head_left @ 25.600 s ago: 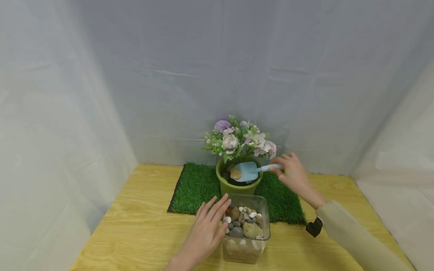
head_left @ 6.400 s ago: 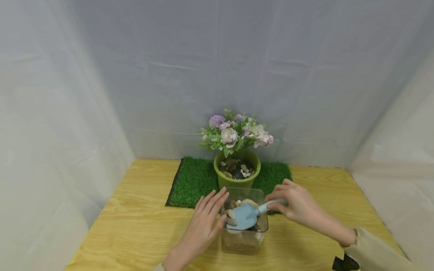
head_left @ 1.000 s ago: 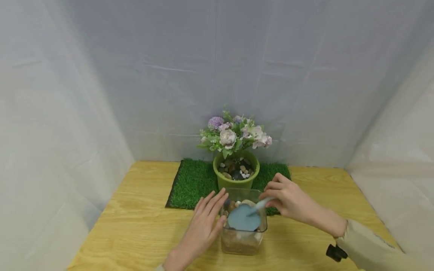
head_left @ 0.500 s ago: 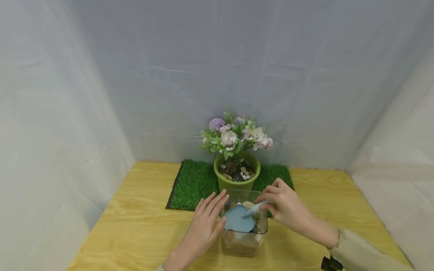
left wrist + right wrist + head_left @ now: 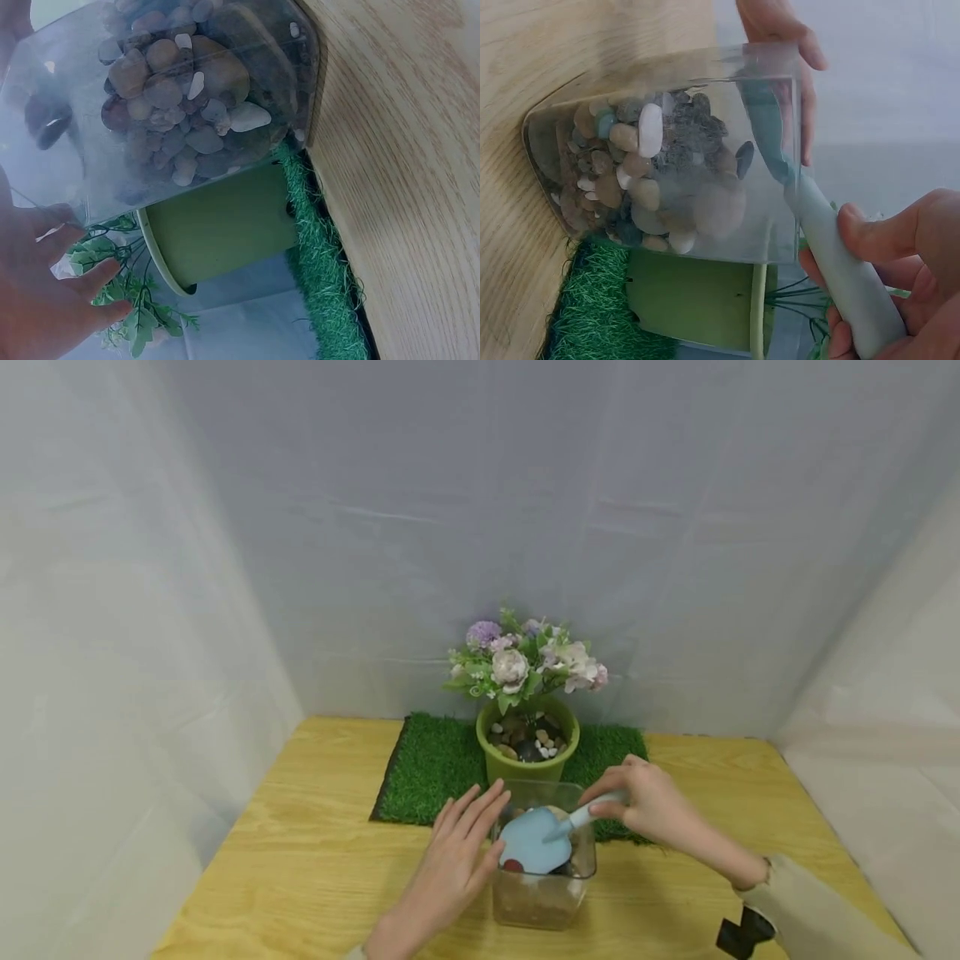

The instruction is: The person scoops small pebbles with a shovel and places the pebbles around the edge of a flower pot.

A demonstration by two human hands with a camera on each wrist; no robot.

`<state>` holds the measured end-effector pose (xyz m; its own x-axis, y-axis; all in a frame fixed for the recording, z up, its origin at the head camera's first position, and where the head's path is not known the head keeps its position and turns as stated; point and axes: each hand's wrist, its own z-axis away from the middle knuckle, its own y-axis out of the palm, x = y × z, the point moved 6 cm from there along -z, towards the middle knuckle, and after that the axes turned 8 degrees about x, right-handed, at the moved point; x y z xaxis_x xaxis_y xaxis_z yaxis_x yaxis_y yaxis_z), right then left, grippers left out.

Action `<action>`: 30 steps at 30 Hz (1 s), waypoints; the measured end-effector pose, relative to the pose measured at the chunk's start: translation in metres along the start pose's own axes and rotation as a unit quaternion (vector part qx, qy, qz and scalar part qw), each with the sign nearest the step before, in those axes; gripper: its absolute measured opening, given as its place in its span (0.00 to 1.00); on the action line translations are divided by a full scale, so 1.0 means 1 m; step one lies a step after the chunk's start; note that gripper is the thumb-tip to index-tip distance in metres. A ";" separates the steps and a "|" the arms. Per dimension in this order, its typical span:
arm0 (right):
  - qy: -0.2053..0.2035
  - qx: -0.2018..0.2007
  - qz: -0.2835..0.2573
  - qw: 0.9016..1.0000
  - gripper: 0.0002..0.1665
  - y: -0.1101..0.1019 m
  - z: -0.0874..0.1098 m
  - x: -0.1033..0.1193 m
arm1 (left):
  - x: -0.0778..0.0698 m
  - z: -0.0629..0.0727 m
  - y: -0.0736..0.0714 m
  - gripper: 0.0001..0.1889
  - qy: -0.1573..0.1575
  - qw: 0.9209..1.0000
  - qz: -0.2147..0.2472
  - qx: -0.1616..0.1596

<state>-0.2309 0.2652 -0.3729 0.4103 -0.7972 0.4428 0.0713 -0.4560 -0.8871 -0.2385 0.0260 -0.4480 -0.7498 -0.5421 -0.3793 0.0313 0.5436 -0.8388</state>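
Note:
My right hand (image 5: pixel 652 802) grips the pale handle of a light blue hand trowel (image 5: pixel 534 837). Its blade lies inside the upper part of a clear plastic container (image 5: pixel 542 902) of pebbles, and a dark red stone (image 5: pixel 513 866) shows at the blade's front edge. Straight fingers of my left hand (image 5: pixel 453 852) rest along the container's left rim. In the right wrist view the trowel handle (image 5: pixel 847 277) crosses the rim, with many pebbles (image 5: pixel 645 172) below the blade. Behind stands a green flowerpot (image 5: pixel 525 770) holding several stones and artificial flowers (image 5: pixel 517 668).
The pot stands on a green artificial grass mat (image 5: pixel 438 768), directly behind the container. Under everything is a wooden table (image 5: pixel 300 852). White curtains (image 5: pixel 450 527) hang at the back and both sides.
Earlier the trowel was tipping a stone into the pot, which now holds more pebbles. In the last half second its blade has levelled in the container and the red stone has come into view.

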 end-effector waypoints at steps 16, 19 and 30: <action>0.086 0.019 -0.072 0.994 0.06 0.004 0.010 -0.017 | -0.001 0.000 0.000 0.28 -0.008 1.000 0.004 0.011; 0.080 0.008 -0.076 0.994 0.06 0.005 0.012 -0.019 | -0.001 0.000 -0.001 0.28 -0.006 1.000 0.002 0.007; 0.067 -0.044 -0.098 0.992 0.07 -0.004 0.022 -0.028 | -0.001 0.001 -0.001 0.29 0.001 1.000 -0.016 -0.005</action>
<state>-0.2231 0.2984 -0.3846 0.2724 -0.7323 0.6241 0.0556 -0.6356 -0.7700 -0.2369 0.0254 -0.4475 -0.7511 -0.5589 -0.3513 0.0003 0.5319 -0.8468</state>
